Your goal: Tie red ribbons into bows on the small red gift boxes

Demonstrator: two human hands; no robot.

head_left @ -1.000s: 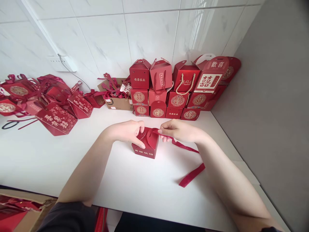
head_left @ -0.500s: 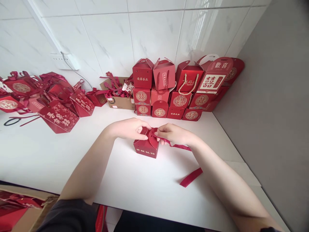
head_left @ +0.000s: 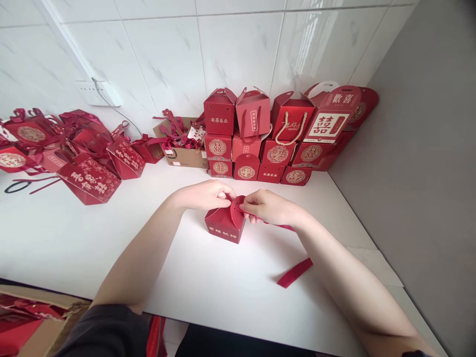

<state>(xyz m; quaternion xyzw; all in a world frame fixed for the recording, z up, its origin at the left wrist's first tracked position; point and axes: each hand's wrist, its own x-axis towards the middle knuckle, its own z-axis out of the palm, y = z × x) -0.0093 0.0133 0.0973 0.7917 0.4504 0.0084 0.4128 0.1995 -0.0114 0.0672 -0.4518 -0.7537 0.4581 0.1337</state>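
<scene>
Small red box [head_left: 225,225] stands upright mid-desk [head_left: 111,238], just below both hands. Left hand [head_left: 206,194]: fingers pinched on the box top from the left. Right hand [head_left: 269,207]: fingers closed on the ribbon [head_left: 294,272] at the round flap [head_left: 236,212]. Ribbon's long axis runs right and toward the person, loose end flat on the desk. Hands equally near, almost touching.

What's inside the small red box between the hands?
Nothing shows: the box has its top flaps folded together, held by the left hand and right hand. Its inside is covered.
</scene>
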